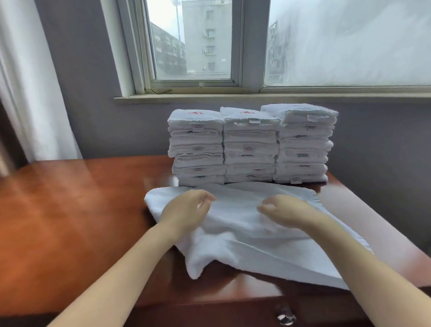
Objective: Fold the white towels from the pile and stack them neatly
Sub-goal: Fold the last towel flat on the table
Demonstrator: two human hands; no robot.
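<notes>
Where the table [65,229] meets the wall [380,145], three stacks of folded towels [250,147] stand side by side; just before them one loose towel [248,233] lies spread, left hand [184,213] and right hand [284,211] over it (fingers curled; grip unclear).

You are standing in a hotel-like room, polished wooden desk [65,217], curtain [23,84] hanging beside a window [251,39], identical tagged towel stacks [250,147]

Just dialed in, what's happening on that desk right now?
A person is partway through folding white towels. The left hand and right hand are over a loose towel spread on the wooden desk, fingers curled; whether they pinch the cloth is unclear. Three neat stacks of folded towels stand behind it, below the window.
</notes>
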